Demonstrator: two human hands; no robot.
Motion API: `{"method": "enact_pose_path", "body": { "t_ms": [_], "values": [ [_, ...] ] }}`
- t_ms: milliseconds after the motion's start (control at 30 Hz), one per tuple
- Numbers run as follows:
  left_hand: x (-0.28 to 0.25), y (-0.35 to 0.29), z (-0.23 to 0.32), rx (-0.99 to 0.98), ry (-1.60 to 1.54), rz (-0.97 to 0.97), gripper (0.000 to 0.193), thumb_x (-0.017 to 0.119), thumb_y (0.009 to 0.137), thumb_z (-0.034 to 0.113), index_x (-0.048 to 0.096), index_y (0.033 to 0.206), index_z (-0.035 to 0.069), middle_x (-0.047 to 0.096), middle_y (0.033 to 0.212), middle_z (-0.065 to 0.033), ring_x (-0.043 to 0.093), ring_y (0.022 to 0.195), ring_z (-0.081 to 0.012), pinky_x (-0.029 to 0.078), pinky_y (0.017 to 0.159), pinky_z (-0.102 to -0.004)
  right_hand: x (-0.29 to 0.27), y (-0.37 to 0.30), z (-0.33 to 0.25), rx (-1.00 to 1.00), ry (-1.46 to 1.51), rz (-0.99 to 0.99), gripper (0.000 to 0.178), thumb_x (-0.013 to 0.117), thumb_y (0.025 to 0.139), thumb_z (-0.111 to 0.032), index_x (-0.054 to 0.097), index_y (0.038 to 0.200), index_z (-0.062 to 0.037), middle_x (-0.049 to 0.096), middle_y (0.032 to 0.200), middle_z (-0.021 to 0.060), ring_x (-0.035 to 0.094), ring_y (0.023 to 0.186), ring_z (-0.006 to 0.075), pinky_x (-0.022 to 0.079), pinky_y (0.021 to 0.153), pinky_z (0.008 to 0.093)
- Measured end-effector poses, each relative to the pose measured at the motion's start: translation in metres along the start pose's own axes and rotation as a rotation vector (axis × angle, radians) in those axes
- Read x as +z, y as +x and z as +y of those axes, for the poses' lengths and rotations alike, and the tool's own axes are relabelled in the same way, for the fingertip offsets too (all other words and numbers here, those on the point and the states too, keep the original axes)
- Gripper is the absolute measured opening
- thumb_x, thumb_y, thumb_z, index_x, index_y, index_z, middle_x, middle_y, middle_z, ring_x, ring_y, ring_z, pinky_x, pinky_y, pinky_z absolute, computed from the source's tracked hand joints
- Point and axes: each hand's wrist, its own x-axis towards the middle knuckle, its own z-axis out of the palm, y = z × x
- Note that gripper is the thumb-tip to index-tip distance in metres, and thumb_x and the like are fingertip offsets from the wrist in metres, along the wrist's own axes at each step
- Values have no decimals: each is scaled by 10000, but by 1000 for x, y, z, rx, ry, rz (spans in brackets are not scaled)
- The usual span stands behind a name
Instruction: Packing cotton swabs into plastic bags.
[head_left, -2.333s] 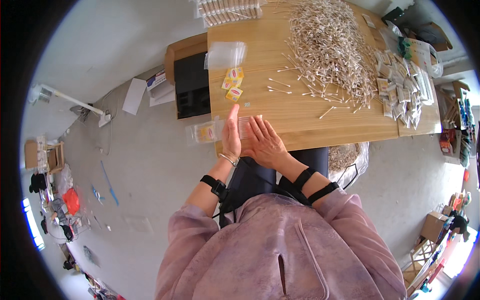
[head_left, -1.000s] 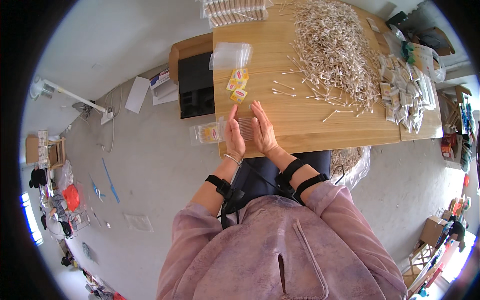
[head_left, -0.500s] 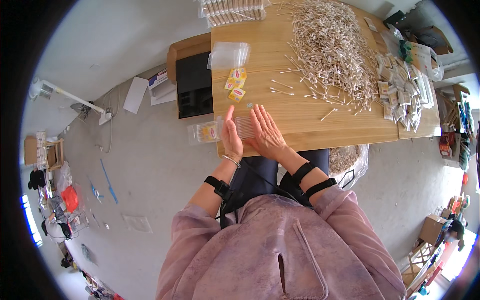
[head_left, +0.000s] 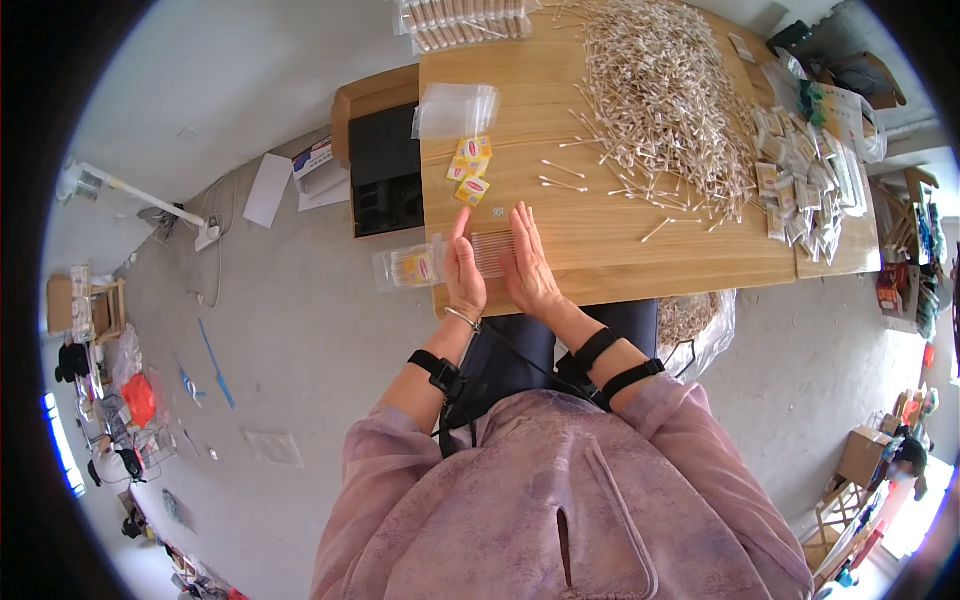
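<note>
A row of cotton swabs (head_left: 493,254) lies on the table between my two palms, near the front left corner. My left hand (head_left: 465,268) stands on edge at the row's left end, fingers stretched out. On the right end, my right hand (head_left: 532,262) stands on edge too, its fingers straight and close together. Left of my left hand, a clear bag (head_left: 410,265) with swabs and a yellow label sticks out past the table's edge. Several yellow label cards (head_left: 472,170) lie beyond my left fingertips, with a stack of clear bags (head_left: 456,110) behind them.
A big heap of loose cotton swabs (head_left: 665,100) covers the far right of the wooden table (head_left: 690,262), with strays around it. Small filled packets (head_left: 805,185) pile up at the right edge. Packed bags (head_left: 465,22) lie at the far left. An open carton (head_left: 385,160) stands beside the table.
My right hand has turned from lying partly over the swabs to standing upright against their right end, uncovering more of the row. The left hand has barely moved.
</note>
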Motion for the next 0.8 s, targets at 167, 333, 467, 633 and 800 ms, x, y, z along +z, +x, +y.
{"method": "enact_pose_path", "body": {
  "t_ms": [167, 333, 467, 633, 800],
  "values": [
    [2, 3, 0, 10, 26, -11, 680, 301, 1019, 514, 413, 1402, -36, 449, 1435, -169, 405, 1339, -250, 297, 1110, -353, 13, 9, -1, -46, 27, -23, 610, 485, 917, -97, 245, 1455, 62, 202, 1529, 285, 150, 1437, 439, 174, 1174, 472],
    [-4, 1, -2, 20, 45, -8, 671, 297, 1022, 507, 417, 1401, -33, 454, 1433, -165, 409, 1337, -247, 299, 1108, -351, -1, 7, 2, -103, 75, -39, 625, 508, 912, -120, 251, 1448, 72, 215, 1524, 283, 152, 1439, 433, 160, 1176, 481],
    [-5, 1, -2, 25, 60, -2, 664, 294, 1024, 502, 421, 1400, -30, 457, 1432, -161, 411, 1335, -245, 300, 1106, -350, -21, -5, 0, -72, -454, -168, 700, 512, 932, -309, 244, 1451, 76, 215, 1534, 263, 144, 1452, 394, 126, 1186, 472],
    [0, 1, -4, 32, 78, -14, 655, 291, 1027, 496, 426, 1399, -26, 462, 1431, -157, 415, 1332, -242, 302, 1104, -349, -22, -13, -3, -135, -683, -285, 846, 454, 917, -546, 255, 1443, 87, 221, 1534, 254, 145, 1461, 354, 101, 1193, 450],
    [-3, 1, -4, 41, 108, -17, 647, 287, 1030, 489, 431, 1398, -23, 466, 1429, -153, 418, 1329, -240, 304, 1103, -347, -20, -14, -6, -134, -733, -267, 875, 443, 906, -588, 281, 1432, 92, 239, 1531, 242, 151, 1460, 347, 94, 1193, 448]
  ]
}}
